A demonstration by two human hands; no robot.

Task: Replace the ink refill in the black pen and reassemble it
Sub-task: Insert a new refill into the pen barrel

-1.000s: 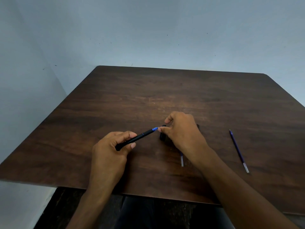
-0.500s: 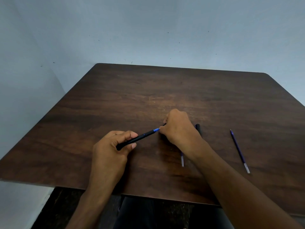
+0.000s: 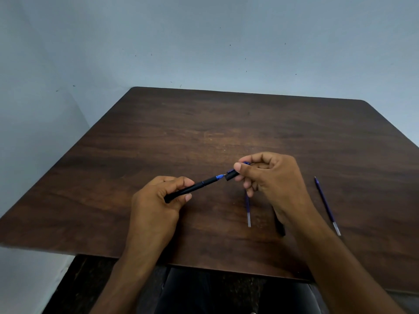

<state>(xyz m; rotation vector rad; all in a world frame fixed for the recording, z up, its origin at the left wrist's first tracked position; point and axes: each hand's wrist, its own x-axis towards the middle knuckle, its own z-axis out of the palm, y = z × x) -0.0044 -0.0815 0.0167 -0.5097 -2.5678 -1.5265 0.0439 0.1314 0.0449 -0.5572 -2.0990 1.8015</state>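
Gripping black pen barrel, left hand; right hand pinching cap just beside tip.

The right hand hides most of the pen cap and the top of one refill. A dark piece lies half under the wrist, too dim to identify.

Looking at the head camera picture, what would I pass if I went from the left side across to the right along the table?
left hand → black pen held in it → black cap pinched in the right hand → purple refill lying alone on the table at the far right.
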